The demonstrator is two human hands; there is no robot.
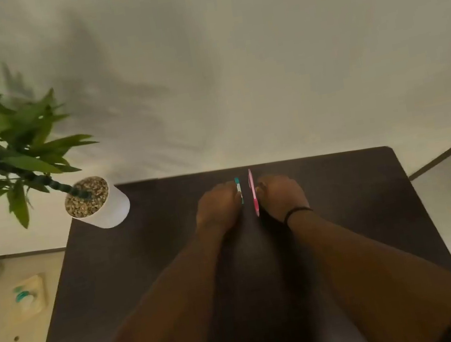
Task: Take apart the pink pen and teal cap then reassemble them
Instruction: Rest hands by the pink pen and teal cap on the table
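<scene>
Two bare arms are stretched over a dark table [147,242], toward its far edge. The teal cap [239,190], a short teal-and-white piece, is pinched at the fingertips of the left hand [218,206]; the pink pen [253,193] is gripped along its side by the fingers of the right hand [281,194], on whose wrist a black band [296,213] is worn. The two parts are held parallel, near each other but apart, with a narrow gap of table seen between them, so the pieces are judged separated and the rejoining not yet done. Whether either part touches the table surface cannot be told. Both parts are judged very light, stiff, thin plastic, probably smooth and a bit slippery, so a firm fingertip pinch is wanted rather than a palm grasp. The pen is best taken mid-barrel, leaving the mating end free; which end that is cannot be read at this blur. The cap is best held by its closed end and sides, with the open mouth left clear. Little force is expected for seating; misalignment or rolling away if dropped is the likelier trouble. A potted plant [96,203] in a white pot stands at the table's far left corner, well clear of the hands.
</scene>
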